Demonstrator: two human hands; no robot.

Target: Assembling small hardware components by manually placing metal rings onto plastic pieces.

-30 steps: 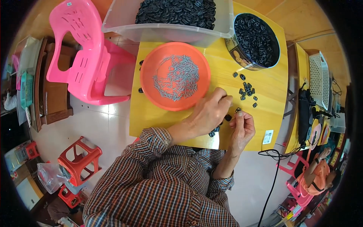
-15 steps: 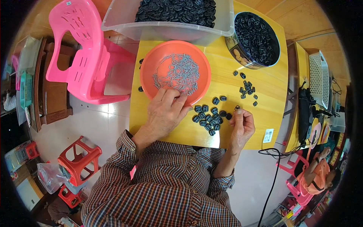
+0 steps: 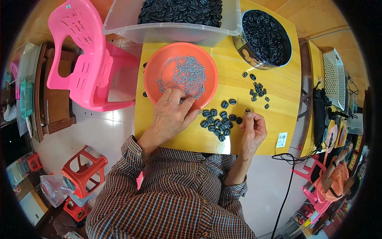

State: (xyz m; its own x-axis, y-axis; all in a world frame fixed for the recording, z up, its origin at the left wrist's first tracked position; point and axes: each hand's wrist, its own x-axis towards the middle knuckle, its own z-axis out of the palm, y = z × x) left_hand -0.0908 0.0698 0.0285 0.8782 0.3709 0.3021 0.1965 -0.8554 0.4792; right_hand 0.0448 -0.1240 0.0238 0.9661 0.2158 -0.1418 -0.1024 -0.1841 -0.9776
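Now picking a metal pin while one black piece waits in my other hand.

My left hand (image 3: 172,115) reaches over the orange dish's (image 3: 153,65) near rim, fingertips pressed together on the small grey pins (image 3: 185,71). My right hand (image 3: 252,129) pinches a black oval piece (image 3: 247,112) upright beside the loose pile (image 3: 219,121) on the yellow table (image 3: 274,91). Next, I judge, one pin must meet that piece, needing fine aim.
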